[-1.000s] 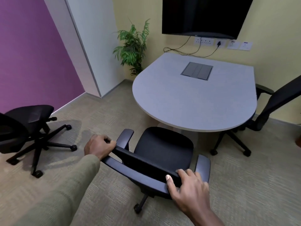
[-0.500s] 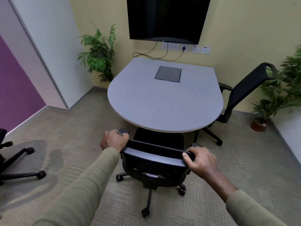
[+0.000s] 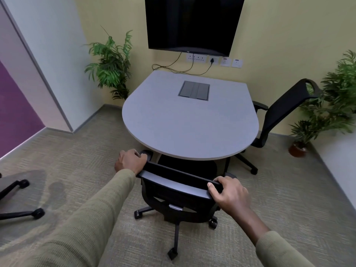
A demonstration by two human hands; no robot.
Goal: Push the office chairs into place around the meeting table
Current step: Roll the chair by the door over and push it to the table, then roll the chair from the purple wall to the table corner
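Rolling forward over the last second, the black mesh-backed office chair (image 3: 173, 183) has gone from standing angled, its seat clear of the table, to sitting square with most of the seat under the near rounded edge of the grey D-shaped meeting table (image 3: 183, 124). Its left armrest now meets that edge, so by appearance this chair is nearly home and little travel remains. The left hand (image 3: 130, 160) grips the left end of the backrest's top rail, fingers curled over it. The right hand (image 3: 229, 195) grips the right end, fingers wrapped over the far side and thumb lying along the near face. A second black chair (image 3: 277, 114) stands at the table's right side, turned partly outward. The castor base of a third chair (image 3: 19, 199) shows at the left, well apart from the table and not yet placed.
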